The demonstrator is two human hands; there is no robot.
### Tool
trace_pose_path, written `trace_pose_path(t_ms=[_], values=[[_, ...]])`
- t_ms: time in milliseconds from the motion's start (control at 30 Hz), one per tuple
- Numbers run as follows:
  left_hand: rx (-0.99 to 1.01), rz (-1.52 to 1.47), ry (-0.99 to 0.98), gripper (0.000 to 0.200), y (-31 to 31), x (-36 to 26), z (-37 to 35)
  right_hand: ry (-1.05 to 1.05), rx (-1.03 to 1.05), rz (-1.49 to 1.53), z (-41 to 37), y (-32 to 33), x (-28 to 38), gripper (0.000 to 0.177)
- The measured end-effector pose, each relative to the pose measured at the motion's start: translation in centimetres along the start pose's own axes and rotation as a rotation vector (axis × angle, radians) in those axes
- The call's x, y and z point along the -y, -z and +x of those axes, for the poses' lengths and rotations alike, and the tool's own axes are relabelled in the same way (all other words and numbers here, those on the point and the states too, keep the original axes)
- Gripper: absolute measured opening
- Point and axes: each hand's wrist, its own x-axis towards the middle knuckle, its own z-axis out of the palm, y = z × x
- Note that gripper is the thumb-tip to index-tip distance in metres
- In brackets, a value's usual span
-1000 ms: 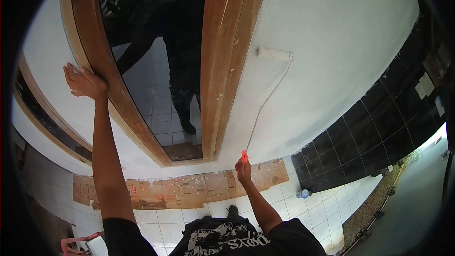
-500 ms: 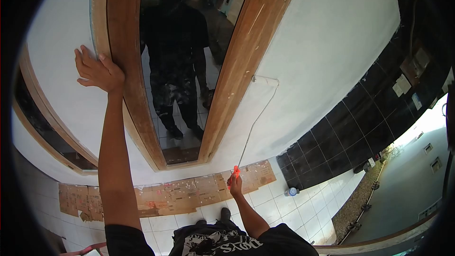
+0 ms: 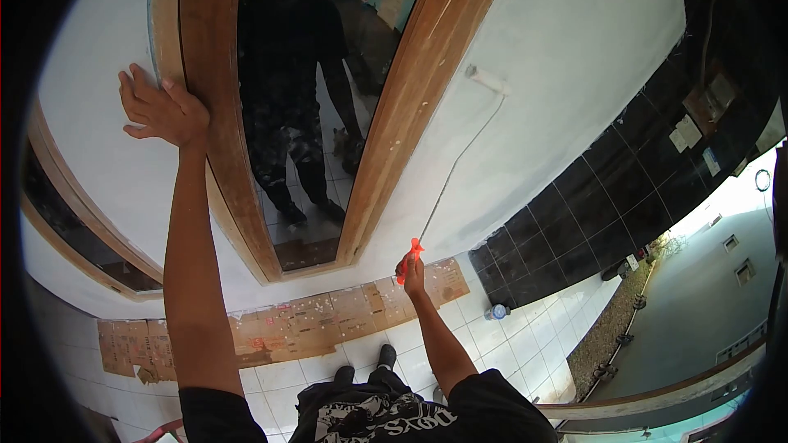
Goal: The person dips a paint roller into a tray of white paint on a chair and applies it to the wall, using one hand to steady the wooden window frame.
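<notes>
Two hands: well apart from each other, one high at the window's wooden frame, the other lower down with the roller.
Left hand (image 3: 162, 111): open, fingers spread, its heel against the wooden frame (image 3: 212, 123) and its fingers over the white wall beside it.
Right hand (image 3: 414, 271): closed round the orange handle (image 3: 416, 248) of the paint roller (image 3: 489, 80), out in front of the body.
Roller: pale sleeve up at the white wall (image 3: 574, 41), to the right of the window and apart from its frame; the long thin rod slants down to the handle. Whether the sleeve presses on the wall, I can't tell from here.
Window: dark glass (image 3: 300, 107) mirroring a standing person, set in brown wood with small pale specks. A second, narrower window (image 3: 70, 209) sits further left.
Black tiles (image 3: 595, 205): right of the white wall, meeting it along an uneven edge, with pale papers (image 3: 685, 133) higher up.
Cardboard (image 3: 308, 326): a flattened strip with white spots, laid along the foot of the wall.
Floor: white tiles (image 3: 283, 376), dark shoes (image 3: 387, 355) standing on them near the cardboard.
Container (image 3: 497, 312): small, bluish, on the floor beside the black tiles.
Clothing: black shirt (image 3: 386, 418) with white print.
</notes>
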Motion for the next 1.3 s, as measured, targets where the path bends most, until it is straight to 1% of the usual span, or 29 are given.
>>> trace_pose_path(t_ms=[67,100,133,200,267,300,400,467,500,600,667,700,733,767,833,867,967,1033,1067,1167,1200,1300], values=[[-0.002,-0.003,-0.002,0.059,0.0,-0.1,0.1,-0.111,0.009,0.024,-5.4,0.7,-4.4,0.051],[-0.011,-0.006,0.003,0.059,0.0,-0.1,0.1,-0.111,0.019,0.01,-7.5,1.4,-6.5,0.05],[-0.025,-0.021,-0.008,0.059,-0.1,-0.2,0.1,-0.151,-0.001,-0.035,-8.8,1.4,-6.6,0.05],[-0.04,-0.038,-0.021,0.059,-0.2,-0.2,0.3,-0.133,-0.042,-0.023,-8.5,1.0,-6.2,0.05],[-0.005,0.021,0.025,0.059,0.0,-0.3,0.0,-0.072,-0.056,-0.037,-5.4,0.9,-4.1,0.051],[0.002,0.015,0.025,0.059,0.0,-0.4,-0.1,-0.037,-0.018,-0.022,-3.3,1.2,-3.0,0.051],[-0.007,0.024,0.028,0.059,0.0,-0.5,0.0,0.089,-0.078,-0.078,4.2,-0.1,4.7,0.049],[-0.009,0.026,0.035,0.058,0.0,-0.6,0.1,0.151,-0.062,-0.087,8.1,-0.2,8.4,0.05],[-0.007,0.024,0.033,0.058,0.0,-0.6,0.0,0.158,-0.059,-0.059,9.1,-0.5,10.3,0.044],[-0.022,0.026,0.031,0.058,-0.2,-0.5,0.0,0.174,-0.073,-0.074,9.6,-0.8,11.3,0.043],[-0.021,0.035,0.028,0.057,-0.1,-0.6,0.0,0.131,-0.085,-0.066,7.2,-0.9,9.5,0.042],[-0.029,0.036,0.03,0.057,0.0,-0.6,0.1,0.119,-0.11,-0.098,5.6,-0.7,7.1,0.042],[-0.024,0.036,0.036,0.057,0.0,-0.7,0.1,0.114,-0.093,-0.126,3.6,-0.1,4.5,0.048],[-0.017,0.036,0.043,0.057,0.1,-0.8,0.1,0.087,-0.099,-0.118,1.2,0.2,1.7,0.046],[-0.025,0.039,0.041,0.057,0.0,-0.8,0.2,0.058,-0.1,-0.151,-3.4,0.4,-1.6,0.057],[-0.028,0.041,0.037,0.057,0.1,-0.7,0.1,0.013,-0.101,-0.143,-4.9,1.0,-4.0,0.055],[-0.045,0.028,0.014,0.058,0.0,-0.7,0.1,0.009,-0.13,-0.088,-4.6,0.1,-2.7,0.051],[-0.047,0.031,0.005,0.058,-0.2,-0.5,0.0,0.05,-0.095,-0.026,-0.7,0.5,-1.3,0.059],[-0.062,0.037,0.001,0.059,-0.4,-0.4,0.0,0.086,-0.143,-0.081,1.3,-0.1,1.1,0.042],[-0.067,0.03,-0.006,0.059,-0.3,-0.5,0.0,0.126,-0.122,-0.096,6.5,-0.8,6.8,0.048],[-0.063,0.029,-0.009,0.059,-0.3,-0.4,0.0,0.124,-0.098,-0.082,7.5,-0.6,7.4,0.049],[-0.072,0.041,-0.015,0.059,-0.6,-0.3,0.0,0.136,-0.078,-0.063,7.1,-0.8,7.5,0.05]])
